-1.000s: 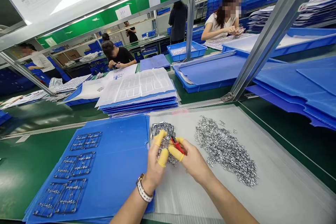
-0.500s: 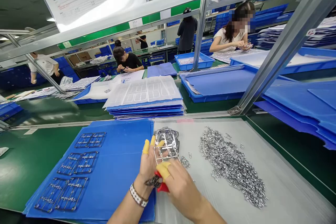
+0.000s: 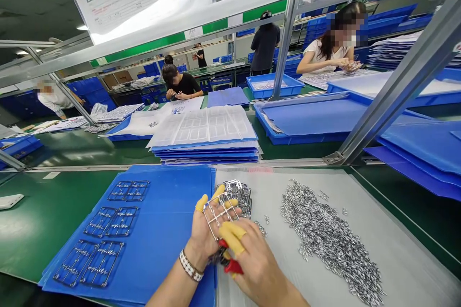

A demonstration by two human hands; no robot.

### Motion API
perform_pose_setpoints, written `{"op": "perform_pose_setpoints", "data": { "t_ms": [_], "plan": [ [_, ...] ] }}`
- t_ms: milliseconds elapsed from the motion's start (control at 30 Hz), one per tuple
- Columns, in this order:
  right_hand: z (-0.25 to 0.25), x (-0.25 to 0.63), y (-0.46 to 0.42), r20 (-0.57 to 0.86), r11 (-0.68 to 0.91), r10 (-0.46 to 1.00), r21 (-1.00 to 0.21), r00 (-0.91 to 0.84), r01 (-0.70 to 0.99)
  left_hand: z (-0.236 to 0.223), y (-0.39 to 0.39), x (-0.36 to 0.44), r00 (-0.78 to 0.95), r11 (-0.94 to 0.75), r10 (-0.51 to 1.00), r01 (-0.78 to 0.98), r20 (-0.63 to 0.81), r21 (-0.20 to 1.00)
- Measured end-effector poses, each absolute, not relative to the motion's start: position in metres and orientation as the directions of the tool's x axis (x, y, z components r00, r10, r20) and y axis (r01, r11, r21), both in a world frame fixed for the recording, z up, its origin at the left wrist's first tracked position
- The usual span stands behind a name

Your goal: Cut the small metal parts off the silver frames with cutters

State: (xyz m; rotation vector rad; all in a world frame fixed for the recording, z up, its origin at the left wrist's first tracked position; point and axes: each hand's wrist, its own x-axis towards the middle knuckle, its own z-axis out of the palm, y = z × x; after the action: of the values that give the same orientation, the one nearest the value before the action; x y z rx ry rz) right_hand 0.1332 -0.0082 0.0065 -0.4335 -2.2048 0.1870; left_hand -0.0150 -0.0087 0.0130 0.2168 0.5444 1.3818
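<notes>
My left hand (image 3: 202,230), palm up with yellow finger covers, holds a shiny silver sprue frame (image 3: 211,223) with small parts inside its bars. My right hand (image 3: 257,256), also with yellow finger covers, grips red-handled nippers (image 3: 234,266). Their jaws are mostly hidden, close to the frame's lower edge. Just beyond my left fingers lies a heap of similar frames (image 3: 245,199), partly covered by the hand. A few loose silver pieces (image 3: 261,228) rest beside it. To the right spreads a large pile of small silver pieces (image 3: 327,230).
Several dark-looking frames (image 3: 103,264) lie in pairs on a blue sheet (image 3: 165,249) at left. A sheet stack (image 3: 205,129) stands behind, near a blue tray (image 3: 306,115). A slanted metal post (image 3: 396,76) rises at right. Other people work across the bench.
The frame in my left hand has tilted and sits lower over the palm. My right hand and the nippers have shifted slightly right and down. The view has moved a little left.
</notes>
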Motion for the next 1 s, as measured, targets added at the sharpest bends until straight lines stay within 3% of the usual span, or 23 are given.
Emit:
{"op": "perform_pose_setpoints", "data": {
  "t_ms": [100, 167, 367, 1000],
  "plan": [
    [0.009, 0.139, 0.002, 0.553, 0.764, 0.636, -0.355, -0.538, 0.539, 0.009, -0.008, -0.014, 0.018, 0.156, 0.961, -0.861, -0.277, 0.485],
    [0.014, 0.139, 0.009, 0.379, 0.65, 0.756, -0.329, -0.535, 0.685, 0.005, -0.009, -0.01, 0.0, 0.161, 0.954, -0.843, -0.3, 0.513],
    [0.029, 0.128, 0.014, 0.152, 0.566, 0.824, -0.245, -0.545, 0.787, 0.003, -0.009, 0.003, -0.045, 0.134, 0.957, -0.806, -0.286, 0.577],
    [0.036, 0.129, 0.007, 0.105, 0.551, 0.833, -0.24, -0.543, 0.799, -0.001, -0.017, 0.005, -0.113, 0.078, 0.969, -0.708, -0.221, 0.701]
  ]
}}
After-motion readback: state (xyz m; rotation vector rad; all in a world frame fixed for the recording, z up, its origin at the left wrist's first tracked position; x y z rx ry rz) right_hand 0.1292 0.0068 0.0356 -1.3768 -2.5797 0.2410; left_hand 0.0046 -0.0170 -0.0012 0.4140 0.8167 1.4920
